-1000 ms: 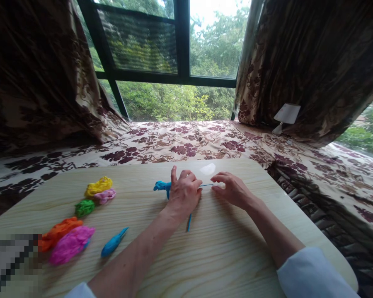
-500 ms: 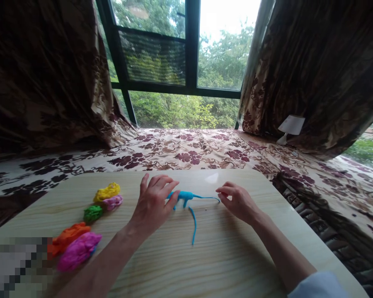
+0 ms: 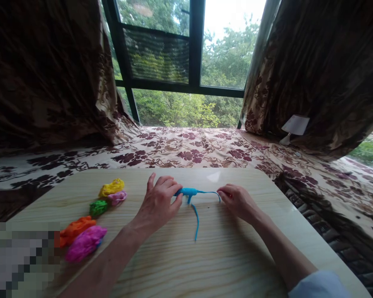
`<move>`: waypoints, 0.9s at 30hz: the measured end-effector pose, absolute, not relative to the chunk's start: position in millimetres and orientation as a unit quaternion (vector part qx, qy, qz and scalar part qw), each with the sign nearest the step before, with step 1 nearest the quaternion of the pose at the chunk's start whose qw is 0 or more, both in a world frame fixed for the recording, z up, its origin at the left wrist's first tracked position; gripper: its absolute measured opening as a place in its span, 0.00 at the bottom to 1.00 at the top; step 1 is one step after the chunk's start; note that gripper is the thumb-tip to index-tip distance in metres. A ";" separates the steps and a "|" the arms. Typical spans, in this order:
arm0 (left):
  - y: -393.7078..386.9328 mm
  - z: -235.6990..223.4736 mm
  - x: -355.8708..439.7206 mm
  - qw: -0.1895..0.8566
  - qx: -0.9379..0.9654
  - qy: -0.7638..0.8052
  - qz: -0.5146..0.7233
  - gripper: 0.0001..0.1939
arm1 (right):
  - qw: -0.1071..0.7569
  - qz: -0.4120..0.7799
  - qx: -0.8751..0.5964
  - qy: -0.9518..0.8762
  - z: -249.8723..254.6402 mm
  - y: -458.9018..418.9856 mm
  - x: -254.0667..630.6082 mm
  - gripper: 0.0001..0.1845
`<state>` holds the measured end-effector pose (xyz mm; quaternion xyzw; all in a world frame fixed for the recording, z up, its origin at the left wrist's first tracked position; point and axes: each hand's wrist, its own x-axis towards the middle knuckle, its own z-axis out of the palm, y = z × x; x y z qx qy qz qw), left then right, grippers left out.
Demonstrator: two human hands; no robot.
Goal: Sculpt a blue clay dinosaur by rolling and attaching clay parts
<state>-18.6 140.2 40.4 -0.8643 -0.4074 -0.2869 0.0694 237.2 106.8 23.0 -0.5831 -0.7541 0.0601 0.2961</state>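
Observation:
A blue clay figure (image 3: 189,191) with a round body, a leg and a long thin tail lies at the middle of the table. Around its left end my left hand (image 3: 162,198) closes with thumb and fingers, hiding that part. My right hand (image 3: 238,202) has thumb and fingertips pinched together at the tail's far end, where the tip bends down. Below the figure, a loose thin strip of blue clay (image 3: 197,223) curves toward me on the wood.
On the left lie lumps of yellow clay (image 3: 112,187), pale pink clay (image 3: 117,198), green clay (image 3: 98,207), orange clay (image 3: 77,230) and bright pink clay (image 3: 86,244). A white lamp (image 3: 295,125) stands on the floral-covered ledge (image 3: 189,145) beyond the table (image 3: 161,265).
My left hand has shifted left from over the figure to its left end, baring the body and tail. My right hand's fingers have closed at the tail tip. The view has tilted slightly.

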 end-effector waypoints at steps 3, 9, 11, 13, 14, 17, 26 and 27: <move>140.5 40.4 -18.2 0.063 -0.864 -0.405 -0.291 0.09 | 0.308 0.048 -0.591 -0.744 26.9 106.1 240.8 0.11; 136.1 45.0 -15.1 0.054 -0.868 -0.387 -0.306 0.10 | 0.294 0.021 -0.561 -0.774 26.0 104.7 230.6 0.12; 134.1 47.0 -13.4 0.051 -0.867 -0.381 -0.316 0.10 | 0.300 0.026 -0.561 -0.771 25.6 103.8 227.0 0.11; 132.6 48.6 -11.9 0.049 -0.866 -0.375 -0.325 0.10 | 0.338 0.083 -0.570 -0.744 26.1 103.1 225.3 0.08; 132.1 49.2 -11.3 0.048 -0.866 -0.373 -0.329 0.10 | 0.362 0.123 -0.574 -0.724 26.3 103.0 225.1 0.08; 131.4 50.0 -10.6 0.048 -0.864 -0.369 -0.339 0.10 | 0.411 0.228 -0.579 -0.666 25.3 104.6 225.3 0.10; 130.2 49.2 -9.0 0.040 -0.859 -0.373 -0.348 0.10 | 0.434 0.429 -0.538 -0.582 26.2 106.7 218.9 0.20; 130.5 49.2 -9.0 0.039 -0.859 -0.373 -0.349 0.10 | 0.434 0.443 -0.533 -0.576 27.3 106.0 218.3 0.20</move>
